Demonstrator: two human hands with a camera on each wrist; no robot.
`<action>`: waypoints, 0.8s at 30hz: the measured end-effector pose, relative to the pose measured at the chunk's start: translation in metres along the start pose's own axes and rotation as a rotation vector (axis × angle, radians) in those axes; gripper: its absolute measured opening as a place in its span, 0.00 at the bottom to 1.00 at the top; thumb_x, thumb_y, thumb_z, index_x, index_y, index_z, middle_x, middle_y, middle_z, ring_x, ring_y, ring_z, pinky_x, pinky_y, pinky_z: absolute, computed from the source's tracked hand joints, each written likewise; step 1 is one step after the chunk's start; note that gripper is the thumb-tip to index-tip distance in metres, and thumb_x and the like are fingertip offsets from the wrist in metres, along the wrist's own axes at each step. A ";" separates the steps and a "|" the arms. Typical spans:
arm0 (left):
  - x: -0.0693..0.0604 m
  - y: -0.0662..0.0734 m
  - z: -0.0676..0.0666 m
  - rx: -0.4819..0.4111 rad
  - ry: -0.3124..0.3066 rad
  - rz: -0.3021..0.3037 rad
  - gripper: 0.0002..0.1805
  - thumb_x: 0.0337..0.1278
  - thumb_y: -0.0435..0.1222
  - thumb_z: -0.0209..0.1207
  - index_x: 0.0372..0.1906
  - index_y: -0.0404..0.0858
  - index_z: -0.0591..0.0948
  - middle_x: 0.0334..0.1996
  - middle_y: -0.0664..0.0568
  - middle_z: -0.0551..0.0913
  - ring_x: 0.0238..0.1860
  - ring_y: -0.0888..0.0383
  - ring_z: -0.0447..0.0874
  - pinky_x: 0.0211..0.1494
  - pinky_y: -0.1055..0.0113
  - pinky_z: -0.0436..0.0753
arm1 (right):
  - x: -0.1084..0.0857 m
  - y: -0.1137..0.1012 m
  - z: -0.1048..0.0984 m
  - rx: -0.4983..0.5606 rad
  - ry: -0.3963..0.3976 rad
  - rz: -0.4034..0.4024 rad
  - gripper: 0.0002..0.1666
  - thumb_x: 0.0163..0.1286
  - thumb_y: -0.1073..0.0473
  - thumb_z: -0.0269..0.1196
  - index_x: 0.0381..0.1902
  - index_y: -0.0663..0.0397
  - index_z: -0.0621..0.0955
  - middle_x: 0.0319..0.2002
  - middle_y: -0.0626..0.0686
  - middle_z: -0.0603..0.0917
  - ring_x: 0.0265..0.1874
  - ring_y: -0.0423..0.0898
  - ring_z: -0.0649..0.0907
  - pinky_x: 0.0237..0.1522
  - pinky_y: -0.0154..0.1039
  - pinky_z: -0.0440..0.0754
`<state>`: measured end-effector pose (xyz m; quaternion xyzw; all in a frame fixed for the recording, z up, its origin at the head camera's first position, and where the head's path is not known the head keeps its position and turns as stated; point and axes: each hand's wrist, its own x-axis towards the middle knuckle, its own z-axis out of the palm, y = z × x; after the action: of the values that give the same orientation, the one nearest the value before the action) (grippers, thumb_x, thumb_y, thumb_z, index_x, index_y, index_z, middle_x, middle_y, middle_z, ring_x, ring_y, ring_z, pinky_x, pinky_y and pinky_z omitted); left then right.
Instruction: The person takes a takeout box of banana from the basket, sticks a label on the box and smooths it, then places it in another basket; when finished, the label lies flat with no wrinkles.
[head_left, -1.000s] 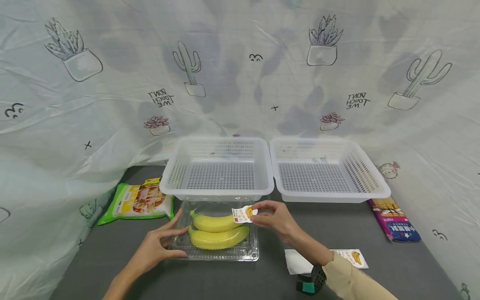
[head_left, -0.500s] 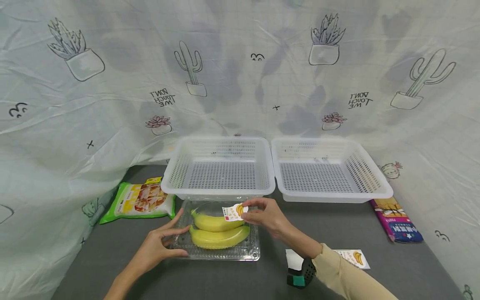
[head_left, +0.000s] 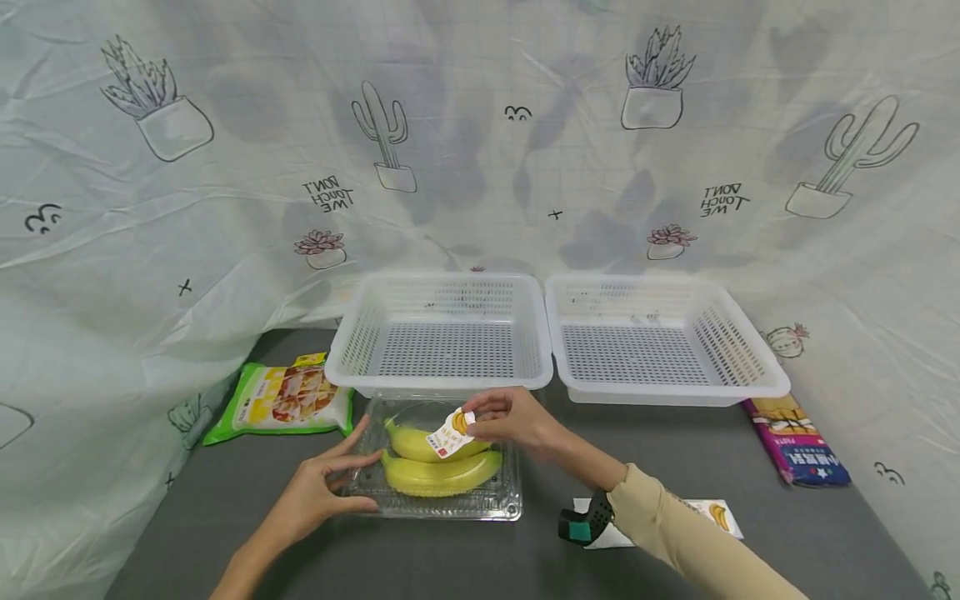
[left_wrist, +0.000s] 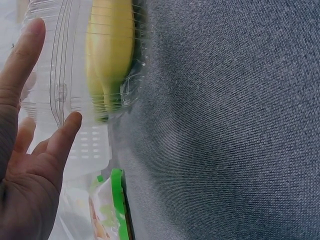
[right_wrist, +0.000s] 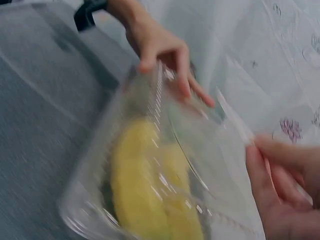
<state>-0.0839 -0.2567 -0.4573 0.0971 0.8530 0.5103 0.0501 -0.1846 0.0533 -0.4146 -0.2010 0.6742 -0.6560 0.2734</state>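
Note:
Two yellow bananas (head_left: 441, 473) lie in a clear plastic clamshell box (head_left: 480, 507) on the grey table. My left hand (head_left: 311, 490) rests against the box's left side, fingers spread. In the left wrist view, the thumb and fingertips (left_wrist: 73, 120) touch the clear wall. Above the box, my right hand (head_left: 517, 423) pinches a small white label (head_left: 448, 437) printed with bananas, tilted over the upper banana. The right wrist view shows that label (right_wrist: 232, 112) edge-on near the lid. From these frames I cannot tell whether it touches the lid.
Two white perforated baskets (head_left: 442, 383) stand side by side behind the box. A green-edged food bag (head_left: 292, 400) lies at left, a purple pasta packet (head_left: 802, 450) at right. Under the right forearm lies white label paper (head_left: 708, 510), partly hidden by the sleeve.
My right hand has moved left with the label, from the box's right edge to over the bananas, and the label has tilted. My left hand stays against the box.

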 end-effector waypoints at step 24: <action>0.001 -0.001 0.001 -0.019 -0.005 0.005 0.35 0.36 0.37 0.76 0.58 0.38 0.81 0.75 0.53 0.53 0.70 0.37 0.54 0.53 0.47 0.77 | 0.057 -0.010 -0.004 -0.577 -0.414 -0.222 0.16 0.57 0.68 0.70 0.46 0.60 0.84 0.40 0.51 0.85 0.34 0.37 0.81 0.39 0.33 0.81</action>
<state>-0.0845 -0.2565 -0.4587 0.0999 0.8479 0.5181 0.0519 -0.2322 0.0202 -0.4104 -0.4701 0.7359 -0.4100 0.2635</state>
